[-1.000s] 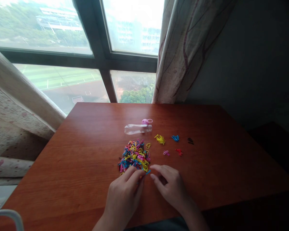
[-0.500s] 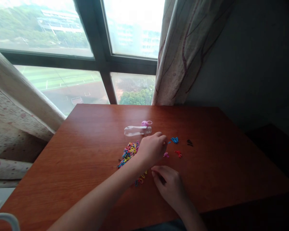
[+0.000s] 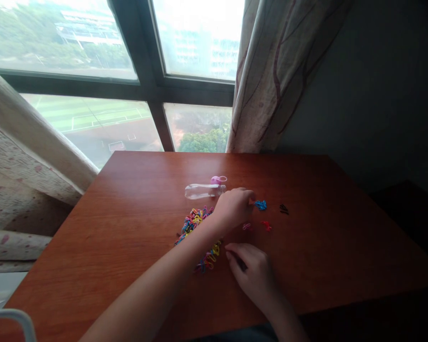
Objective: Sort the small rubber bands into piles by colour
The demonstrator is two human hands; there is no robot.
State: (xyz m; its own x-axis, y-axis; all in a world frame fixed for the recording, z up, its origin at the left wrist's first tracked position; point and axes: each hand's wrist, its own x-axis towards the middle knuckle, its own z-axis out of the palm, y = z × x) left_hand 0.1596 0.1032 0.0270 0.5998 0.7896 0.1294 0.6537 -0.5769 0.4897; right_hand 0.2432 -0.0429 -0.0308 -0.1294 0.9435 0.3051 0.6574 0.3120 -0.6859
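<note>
My left hand (image 3: 234,206) reaches across from the lower left, fingers pinched at the near-left edge of a small pile of blue looped clips (image 3: 260,205). A blue clip shows at its fingertips. Under and beside that forearm spreads a mixed heap of coloured clips (image 3: 192,223), partly hidden. My right hand (image 3: 251,268) rests on the table right of the heap, thumb and forefinger together; whatever is between them, if anything, is too small to make out. Between the hands and to their right lie a pink clip (image 3: 247,226) and some red clips (image 3: 266,225).
A clear plastic bottle (image 3: 201,191) lies on its side beyond the heap, with a pink looped cap (image 3: 218,180) behind it. Dark clips (image 3: 284,209) lie farther right. The wooden table (image 3: 128,199) meets the window and curtains; a white curved bar (image 3: 12,313) is at lower left.
My left hand has moved right and slightly away, bringing the blue clip up to the blue pile. My right hand stays in nearly the same place. The view has shifted slightly.
</note>
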